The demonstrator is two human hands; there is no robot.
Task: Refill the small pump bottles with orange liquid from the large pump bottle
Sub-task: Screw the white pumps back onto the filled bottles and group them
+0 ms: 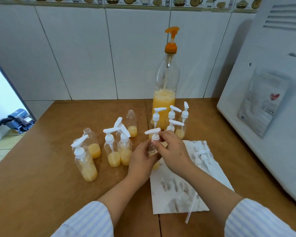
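**Pump cap on a small bottle, both hands at work**

While my left hand curled around the body of a small clear plastic bottle, my right hand pinched the white pump cap at its neck between thumb and fingertips. I held the bottle just above the near edge of the brown wooden table, over the left border of a damp, stained white paper towel. A little orange liquid showed low in the bottle below my left palm.

Behind it stood the large clear pump bottle with an orange pump head, upright near the tiled wall and roughly a third full of orange liquid. Four small capped bottles clustered in front of its base. To the left stood more small bottles, each partly filled: two uncapped ones further back and capped ones nearer, with one capped bottle closest to me.

On the paper towel lay loose white pump heads, and a thin dip tube ran off its near edge. A white appliance stood at the right with a plastic sleeve of papers stuck to its side.
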